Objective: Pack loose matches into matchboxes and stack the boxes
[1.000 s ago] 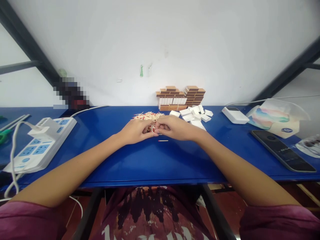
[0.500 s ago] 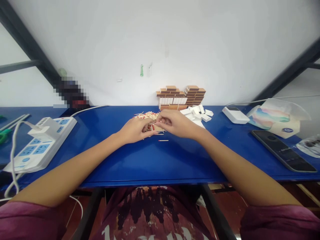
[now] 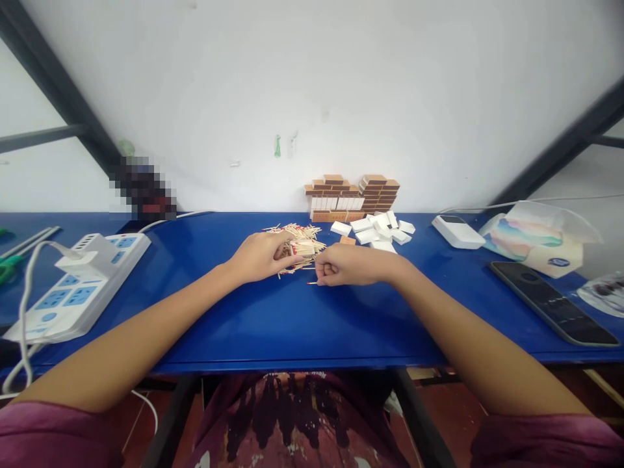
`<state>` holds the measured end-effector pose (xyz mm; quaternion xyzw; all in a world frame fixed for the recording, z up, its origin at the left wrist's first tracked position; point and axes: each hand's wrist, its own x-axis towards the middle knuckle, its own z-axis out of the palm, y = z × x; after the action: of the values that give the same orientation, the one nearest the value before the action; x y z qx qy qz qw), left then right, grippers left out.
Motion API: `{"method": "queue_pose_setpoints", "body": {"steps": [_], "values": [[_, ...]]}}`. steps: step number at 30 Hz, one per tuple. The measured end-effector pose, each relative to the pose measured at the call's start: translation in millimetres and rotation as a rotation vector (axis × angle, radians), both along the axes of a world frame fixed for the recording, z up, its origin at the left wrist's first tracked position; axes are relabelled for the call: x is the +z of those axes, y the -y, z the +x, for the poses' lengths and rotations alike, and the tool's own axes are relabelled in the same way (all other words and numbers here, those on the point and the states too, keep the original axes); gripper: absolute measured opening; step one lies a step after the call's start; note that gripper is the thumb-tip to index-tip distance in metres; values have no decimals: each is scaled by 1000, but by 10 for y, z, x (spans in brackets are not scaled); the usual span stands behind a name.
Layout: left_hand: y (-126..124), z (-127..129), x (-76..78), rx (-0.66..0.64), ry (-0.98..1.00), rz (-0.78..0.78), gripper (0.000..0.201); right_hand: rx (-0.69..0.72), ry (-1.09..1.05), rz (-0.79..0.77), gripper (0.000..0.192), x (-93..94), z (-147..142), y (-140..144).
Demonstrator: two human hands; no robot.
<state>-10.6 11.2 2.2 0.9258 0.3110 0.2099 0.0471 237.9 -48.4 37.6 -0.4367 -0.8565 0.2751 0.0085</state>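
Observation:
My left hand (image 3: 263, 256) is curled at the left of a loose pile of red-tipped matches (image 3: 294, 230). Its thumb and fingers hold a small white matchbox tray (image 3: 294, 249) with matches in it, partly hidden by the hand. To the right, my right hand (image 3: 348, 265) is low over the blue table with its fingers closed. The fingertips pinch the plain end of a single match (image 3: 312, 283), whose red head points left. Whether this match still touches the table, I cannot tell.
Brown matchboxes (image 3: 379, 195) are stacked against the wall. White trays (image 3: 363, 225) lie heaped before them, near an orange-brown piece (image 3: 348, 240). A power strip (image 3: 90, 286) with cables is at left; a white device (image 3: 458, 232), tissue pack (image 3: 531, 237) and phone (image 3: 553, 302) are at right.
My right hand has moved from the tray at my left hand down toward me, onto the single match lying on the table. My left hand stays nearly in place.

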Motion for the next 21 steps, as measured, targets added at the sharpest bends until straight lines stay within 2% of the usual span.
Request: {"method": "queue_pose_setpoints", "body": {"steps": [2, 5, 7, 9, 14, 17, 21], "values": [[14, 4, 0, -3, 10, 10, 44, -17, -55, 49, 8, 34, 15, -5], [45, 9, 0, -16, 21, 2, 47, -123, -194, 256, 11, 47, 17, -48], [73, 13, 3, -35, 19, -12, 48, -170, -203, 397, 12, 22, -10, -79], [96, 16, 8, -55, 18, -23, 48, -157, -185, 476, 13, -19, -40, -101], [99, 17, 10, -48, 26, -26, 49, -125, -197, 539, 12, -94, -23, -124], [85, 16, -3, -66, 18, -17, 47, -120, -141, 529, 7, -114, -2, -131], [84, 10, -12, -69, 15, -8, 46, -131, -103, 512, 9, -126, -9, -135]]}}
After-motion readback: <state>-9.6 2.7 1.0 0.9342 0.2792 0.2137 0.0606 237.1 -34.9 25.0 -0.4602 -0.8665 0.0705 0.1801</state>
